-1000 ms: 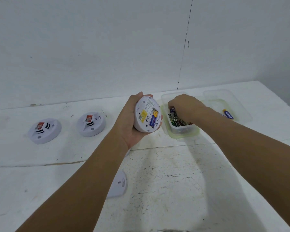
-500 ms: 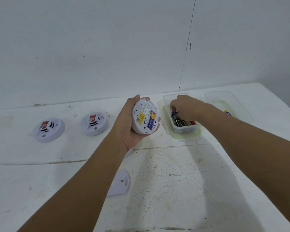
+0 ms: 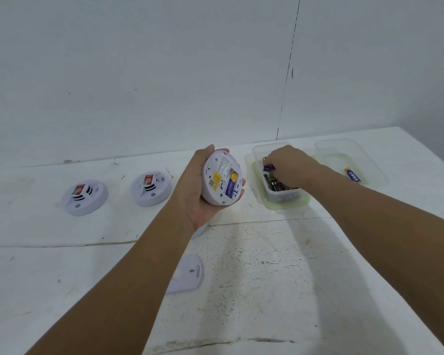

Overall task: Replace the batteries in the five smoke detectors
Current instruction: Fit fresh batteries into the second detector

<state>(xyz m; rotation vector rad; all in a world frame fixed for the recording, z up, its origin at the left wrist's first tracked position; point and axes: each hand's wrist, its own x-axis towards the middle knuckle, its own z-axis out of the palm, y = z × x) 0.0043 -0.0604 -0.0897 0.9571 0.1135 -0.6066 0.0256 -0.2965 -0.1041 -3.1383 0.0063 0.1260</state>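
I see my left hand [image 3: 199,187] raised above the table [image 3: 267,278], fingers and thumb curled around a smoke detector [image 3: 222,179] tipped on edge, its back facing me with a battery [image 3: 231,185] seated inside. My right hand [image 3: 286,165] reaches forward into the plastic box [image 3: 280,198] of batteries, fingertips pinching a small dark blue battery [image 3: 268,167] just above the pile. Two more detectors [image 3: 83,197] sit well left.

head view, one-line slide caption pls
Left hand holds a round white smoke detector back-up; right hand pinches a battery over the clear plastic battery tub.
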